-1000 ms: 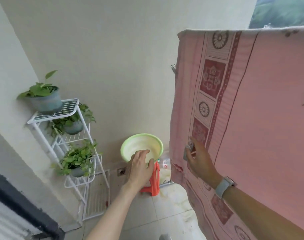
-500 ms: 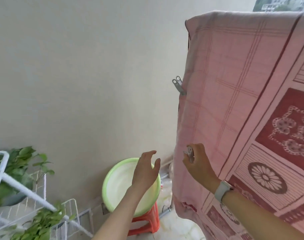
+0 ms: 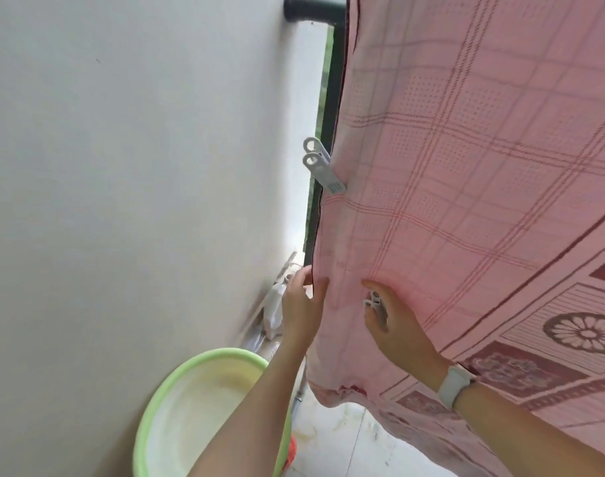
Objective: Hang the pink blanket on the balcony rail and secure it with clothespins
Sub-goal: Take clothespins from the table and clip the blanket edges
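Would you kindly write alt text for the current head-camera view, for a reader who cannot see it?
A pink blanket hangs over a dark balcony rail, one white clothespin already clipped to its edge. Below, the left hand grips that edge while the right hand holds a second clothespin against the fabric. A green basin sits underneath.

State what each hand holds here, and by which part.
The right hand holds a white clothespin around its body. The left hand pinches the pink blanket at its side edge.
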A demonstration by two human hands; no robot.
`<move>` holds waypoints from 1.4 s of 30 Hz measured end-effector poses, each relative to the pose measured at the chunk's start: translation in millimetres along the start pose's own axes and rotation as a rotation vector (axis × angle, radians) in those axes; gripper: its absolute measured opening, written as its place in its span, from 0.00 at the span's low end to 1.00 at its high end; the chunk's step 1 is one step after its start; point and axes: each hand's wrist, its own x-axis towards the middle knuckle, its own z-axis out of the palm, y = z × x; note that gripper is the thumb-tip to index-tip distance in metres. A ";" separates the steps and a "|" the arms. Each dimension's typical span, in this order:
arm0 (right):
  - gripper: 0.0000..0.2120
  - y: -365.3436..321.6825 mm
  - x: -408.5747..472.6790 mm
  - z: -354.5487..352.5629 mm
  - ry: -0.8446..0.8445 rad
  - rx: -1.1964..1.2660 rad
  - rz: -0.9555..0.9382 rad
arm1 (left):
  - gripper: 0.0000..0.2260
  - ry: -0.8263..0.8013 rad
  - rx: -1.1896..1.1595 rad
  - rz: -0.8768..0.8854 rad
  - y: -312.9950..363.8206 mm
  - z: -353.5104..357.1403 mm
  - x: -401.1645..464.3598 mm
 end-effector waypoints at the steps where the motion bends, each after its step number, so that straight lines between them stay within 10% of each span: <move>1: 0.14 -1.0 1.2 1.1 0.020 -0.010 0.000 | 0.02 0.043 0.017 0.022 -2.7 2.0 0.3; 12: 0.10 -20.7 34.0 17.0 0.209 -0.195 0.015 | 0.01 0.042 0.331 0.794 -40.8 12.9 -33.9; 17: 0.03 -15.8 42.8 10.3 0.263 -0.213 -0.055 | 0.20 -0.039 0.058 0.359 -29.6 -12.3 -2.5; 21: 0.02 -13.1 39.3 12.2 0.233 -0.213 -0.126 | 0.19 -0.550 -0.220 -0.052 -18.0 -16.9 31.2; 30: 0.15 -13.0 31.9 27.7 0.058 -0.429 -0.269 | 0.09 -0.235 -0.303 -0.049 -32.2 -24.0 42.9; 42: 0.28 -6.6 40.7 22.9 -0.085 -0.741 -0.255 | 0.09 -0.446 -0.451 -0.128 -21.8 -29.7 27.0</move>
